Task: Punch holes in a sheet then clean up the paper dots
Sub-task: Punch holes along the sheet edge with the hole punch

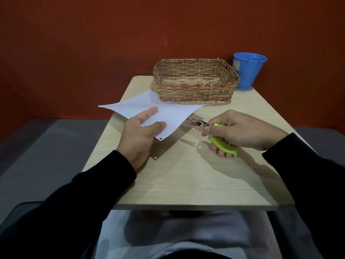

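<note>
My left hand (141,135) holds a white paper sheet (168,113) above the table, thumb on top, near its lower corner. That corner shows one small punched hole. My right hand (242,129) grips a hole punch (214,134) by its lime-green handles. The punch's metal jaws point left and sit just beside the sheet's right edge, not clearly around it. No loose paper dots are plainly visible on the wood.
A woven wicker basket (196,94) stands at the back of the light wooden table (186,184). A blue plastic bucket (248,71) stands at the back right corner. The red wall lies behind, and my lap is below the table's near edge.
</note>
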### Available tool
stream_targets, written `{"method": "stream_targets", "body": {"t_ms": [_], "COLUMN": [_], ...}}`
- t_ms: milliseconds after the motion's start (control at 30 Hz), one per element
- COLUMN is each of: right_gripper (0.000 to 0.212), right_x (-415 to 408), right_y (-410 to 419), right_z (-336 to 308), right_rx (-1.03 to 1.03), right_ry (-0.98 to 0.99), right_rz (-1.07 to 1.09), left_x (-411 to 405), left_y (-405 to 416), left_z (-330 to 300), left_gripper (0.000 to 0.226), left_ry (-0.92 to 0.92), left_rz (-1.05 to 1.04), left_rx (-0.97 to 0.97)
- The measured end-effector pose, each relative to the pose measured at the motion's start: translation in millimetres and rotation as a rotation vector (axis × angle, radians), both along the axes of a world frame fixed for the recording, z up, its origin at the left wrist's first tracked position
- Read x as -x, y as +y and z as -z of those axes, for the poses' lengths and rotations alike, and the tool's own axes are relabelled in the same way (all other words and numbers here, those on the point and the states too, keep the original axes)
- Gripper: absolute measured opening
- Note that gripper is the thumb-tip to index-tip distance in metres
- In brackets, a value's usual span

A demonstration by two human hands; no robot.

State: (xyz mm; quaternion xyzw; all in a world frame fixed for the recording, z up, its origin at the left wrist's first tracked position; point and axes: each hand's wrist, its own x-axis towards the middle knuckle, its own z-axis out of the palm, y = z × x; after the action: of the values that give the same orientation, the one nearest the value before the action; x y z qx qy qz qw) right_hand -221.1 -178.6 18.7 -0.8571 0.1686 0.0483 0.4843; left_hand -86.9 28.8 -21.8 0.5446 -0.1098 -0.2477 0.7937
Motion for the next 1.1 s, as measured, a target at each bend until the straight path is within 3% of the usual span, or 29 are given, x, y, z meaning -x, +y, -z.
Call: {"method": "stream_targets", "body": {"t_ms": [400, 533, 600, 633, 800, 1100], "right_gripper": [0.034, 0.024, 0.018, 0.025, 0.042, 0.052], "right_x": [0.8, 6.7, 7.2, 6.3, 0.2, -1.4], "right_y": [-2.6, -15.0, -30.3, -39.3, -57.9, -77.2], "right_z": [-0.3, -16.2, -12.8, -6.9, 26.3, 39.1], "right_rx": [0.080, 0.564, 0.697, 0.747, 0.862, 0.955], "right_ry": [-0.014, 0.016, 0.033, 0.042, 0.202, 0.306], "right_rz": [0.001, -0.026, 0.053, 0.103, 0.245, 0.333], "left_x": [-2.6, -14.6, -21.0, -21.7, -11.0, -10.8], "left_y": [0.0, 11.0, 16.8, 18.5, 11.8, -2.7], "left_z": [1.9, -9.2, -18.2, -23.6, -39.2, -48.5], "left_gripper": [0.045, 0.035, 0.036, 0.036, 0.042, 0.069], "left_ry": [-0.074, -0.312, -0.442, -0.507, -0.754, -0.955], "left_rz": [-0.041, -0.243, -0.295, -0.301, -0.236, -0.049], "left_rx": [-0.111, -0.295, -0.324, -0.329, -0.321, -0.249]}}
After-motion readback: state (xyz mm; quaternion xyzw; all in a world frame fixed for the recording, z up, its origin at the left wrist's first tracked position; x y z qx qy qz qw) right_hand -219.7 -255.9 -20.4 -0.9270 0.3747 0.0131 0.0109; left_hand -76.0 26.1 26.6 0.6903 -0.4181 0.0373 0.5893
